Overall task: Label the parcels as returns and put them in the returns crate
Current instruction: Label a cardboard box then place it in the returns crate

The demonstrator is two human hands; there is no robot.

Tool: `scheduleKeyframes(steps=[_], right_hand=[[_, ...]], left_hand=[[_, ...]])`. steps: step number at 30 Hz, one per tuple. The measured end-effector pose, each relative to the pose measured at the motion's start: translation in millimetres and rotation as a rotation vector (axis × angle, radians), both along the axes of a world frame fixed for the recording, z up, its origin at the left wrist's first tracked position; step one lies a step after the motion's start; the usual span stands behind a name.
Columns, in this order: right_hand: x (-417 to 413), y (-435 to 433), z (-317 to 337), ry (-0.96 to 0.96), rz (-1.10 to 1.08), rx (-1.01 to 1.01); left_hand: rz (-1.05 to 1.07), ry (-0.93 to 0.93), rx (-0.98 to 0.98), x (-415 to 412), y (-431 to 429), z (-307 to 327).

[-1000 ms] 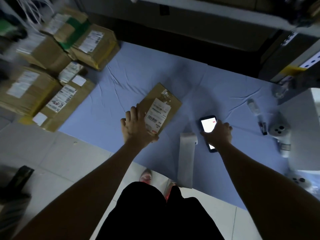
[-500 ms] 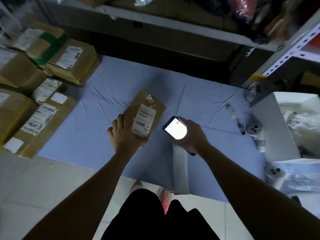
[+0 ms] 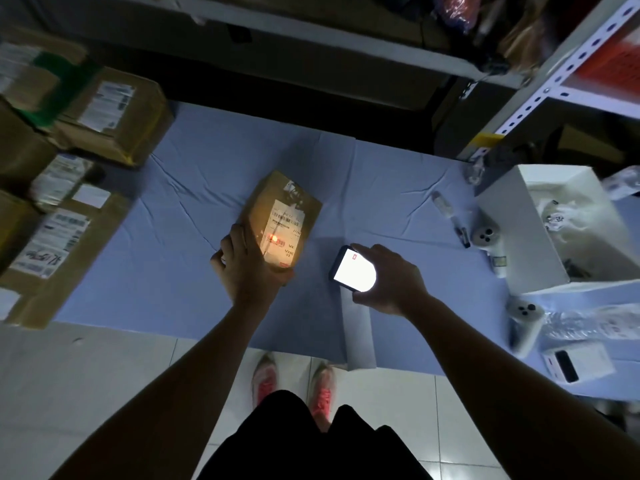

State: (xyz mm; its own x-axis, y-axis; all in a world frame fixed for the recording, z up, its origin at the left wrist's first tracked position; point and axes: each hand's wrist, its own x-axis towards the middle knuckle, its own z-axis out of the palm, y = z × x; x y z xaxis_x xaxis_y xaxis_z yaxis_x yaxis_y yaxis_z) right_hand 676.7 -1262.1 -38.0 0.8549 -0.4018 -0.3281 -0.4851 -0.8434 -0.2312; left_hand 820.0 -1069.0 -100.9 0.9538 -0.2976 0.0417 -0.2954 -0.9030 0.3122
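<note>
- Our left hand (image 3: 247, 268) grips the near end of the small brown cardboard parcel (image 3: 280, 202), fingers curled round its left edge. Our right hand (image 3: 388, 282) is wrapped round the black handheld scanner with the bright white screen (image 3: 351, 268), just right of the parcel.
- The parcel lies flat on the pale blue cloth (image 3: 207, 188) spread on the floor, with its white printed shipping label (image 3: 284, 223) facing up. A red scan dot (image 3: 274, 239) sits low on the label in a warm glow.
- We judge the step to be scanning the label, before any returns sticker goes on.
- To do it well, we pin the parcel flat so the label does not tilt, and steer the dot up onto the barcode lines higher on the label.
- We hold our left fingers off the print so nothing covers it.
- We cannot tell which container is the returns crate.
</note>
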Motion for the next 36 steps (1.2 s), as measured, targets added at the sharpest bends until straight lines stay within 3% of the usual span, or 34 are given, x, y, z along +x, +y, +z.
scheduleKeyframes(steps=[12,36], right_hand=[[0.3,-5.7,0.6,0.007,-0.013,-0.013],[7.9,-43.9,10.4,0.001,-0.026,-0.045]], left_hand=[[0.010,0.051,-0.028,7.4,3.4,0.9],[-0.007,0.011,0.100,-7.2,-14.1,0.7]])
